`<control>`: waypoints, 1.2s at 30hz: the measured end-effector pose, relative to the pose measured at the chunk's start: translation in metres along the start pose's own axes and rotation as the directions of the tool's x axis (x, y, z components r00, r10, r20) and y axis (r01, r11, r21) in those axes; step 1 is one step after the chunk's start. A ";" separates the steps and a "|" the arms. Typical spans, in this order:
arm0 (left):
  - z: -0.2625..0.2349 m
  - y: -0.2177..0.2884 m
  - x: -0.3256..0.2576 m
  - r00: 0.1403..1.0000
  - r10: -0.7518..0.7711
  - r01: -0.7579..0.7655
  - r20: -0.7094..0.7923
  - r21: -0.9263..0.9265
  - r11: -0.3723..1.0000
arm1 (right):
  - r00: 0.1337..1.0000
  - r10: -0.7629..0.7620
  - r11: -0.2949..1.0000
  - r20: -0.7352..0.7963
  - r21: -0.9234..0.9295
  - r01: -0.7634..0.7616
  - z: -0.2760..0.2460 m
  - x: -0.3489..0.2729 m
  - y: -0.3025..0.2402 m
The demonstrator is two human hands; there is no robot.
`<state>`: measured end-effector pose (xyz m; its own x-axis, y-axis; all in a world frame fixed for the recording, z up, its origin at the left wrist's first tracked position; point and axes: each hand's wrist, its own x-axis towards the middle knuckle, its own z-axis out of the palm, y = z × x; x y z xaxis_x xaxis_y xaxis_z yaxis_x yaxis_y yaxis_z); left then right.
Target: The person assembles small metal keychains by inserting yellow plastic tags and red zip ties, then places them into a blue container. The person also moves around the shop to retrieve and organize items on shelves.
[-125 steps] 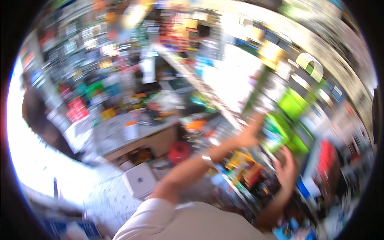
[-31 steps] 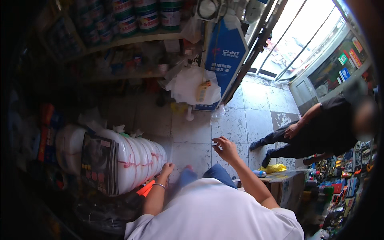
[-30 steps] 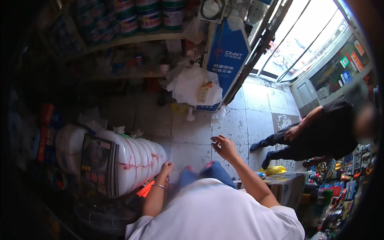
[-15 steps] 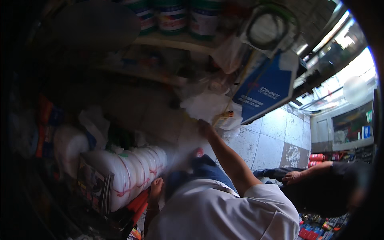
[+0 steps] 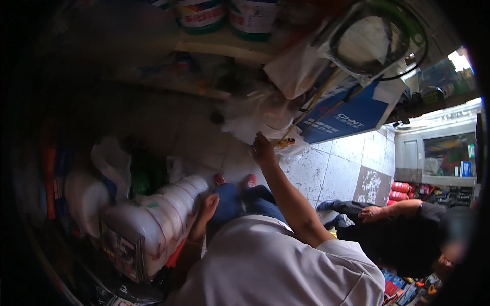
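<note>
My right hand (image 5: 263,151) is stretched out in front of me, just below a pale translucent plastic bag (image 5: 242,121) in the shade. Its fingers are drawn together, and dim light hides whether anything is between them. Whether it touches the bag I cannot tell. My left hand (image 5: 208,208) hangs low at my side with loosely curled fingers and nothing visible in them. It is beside a row of white plastic-wrapped bundles (image 5: 168,209) tied with red string.
A blue box (image 5: 342,115) leans at the right, with a coil of black cable (image 5: 377,41) above it. Tubs (image 5: 252,18) stand on a shelf (image 5: 224,48) ahead. Another person's hand (image 5: 371,213) rests at the right. Red cylinders (image 5: 399,191) stand beyond on the tiled floor (image 5: 326,163).
My right hand has moved slightly forward. My left hand has moved forward and a little right. The view has shifted, and both of my red shoes now show.
</note>
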<state>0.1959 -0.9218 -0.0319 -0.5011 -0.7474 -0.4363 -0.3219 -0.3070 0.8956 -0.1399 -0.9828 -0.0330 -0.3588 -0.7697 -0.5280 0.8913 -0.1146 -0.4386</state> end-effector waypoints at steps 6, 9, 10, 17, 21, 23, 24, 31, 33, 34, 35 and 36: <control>0.035 0.152 0.113 0.969 0.222 -0.246 0.108 0.333 0.910 | 0.953 0.260 0.945 -0.156 -0.160 -0.284 -0.050 -0.031 0.048; 0.043 0.137 0.133 0.954 -0.158 0.174 0.255 -0.044 0.984 | 0.923 0.360 0.836 -0.139 -0.392 -0.385 0.010 -0.102 0.041; 0.043 0.131 0.136 0.872 -0.296 0.389 0.389 -0.183 0.903 | 0.912 0.367 0.795 -0.181 -0.449 -0.409 0.021 -0.115 0.029; 0.012 0.152 0.133 0.868 -0.202 0.316 0.454 -0.191 0.929 | 0.833 0.503 0.356 0.229 -0.934 0.042 -0.020 -0.147 0.050; -0.016 0.177 0.116 0.862 -0.211 0.258 0.460 -0.041 0.965 | 0.854 0.367 -0.150 0.369 -0.883 0.446 0.029 -0.153 0.051; -0.029 0.190 0.108 0.877 -0.210 0.251 0.431 -0.040 0.967 | 0.851 0.386 -0.164 0.355 -0.882 0.442 0.035 -0.147 0.042; -0.034 0.194 0.105 0.891 -0.163 0.177 0.424 0.007 0.984 | 0.840 0.398 -0.155 0.368 -0.876 0.457 0.039 -0.143 0.039; -0.052 0.162 0.089 0.989 0.017 -0.064 0.147 0.320 0.945 | 0.817 0.472 -0.096 0.331 -0.902 0.421 0.064 -0.133 0.034; -0.052 0.165 0.089 0.998 -0.024 0.006 0.053 0.327 0.945 | 0.729 0.462 -0.342 0.505 -0.657 0.672 0.030 -0.107 0.049; -0.052 0.166 0.080 0.998 -0.068 0.064 0.002 0.271 0.960 | 0.809 0.389 -0.289 0.441 -0.775 0.561 0.062 -0.117 0.039; -0.047 0.162 0.069 0.996 -0.011 0.022 -0.086 0.123 0.992 | 0.879 0.325 -0.226 0.350 -0.873 0.432 0.098 -0.133 0.023; -0.043 0.160 0.070 0.989 0.013 0.019 -0.144 0.222 0.975 | 0.872 0.291 -0.084 0.394 -0.897 0.434 0.102 -0.127 0.023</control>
<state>0.1437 -1.0481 0.0847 -0.3843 -0.8286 -0.4072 -0.5019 -0.1827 0.8454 -0.0461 -0.9520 0.0983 0.0560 -0.9519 -0.3011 -0.4788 0.2390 -0.8448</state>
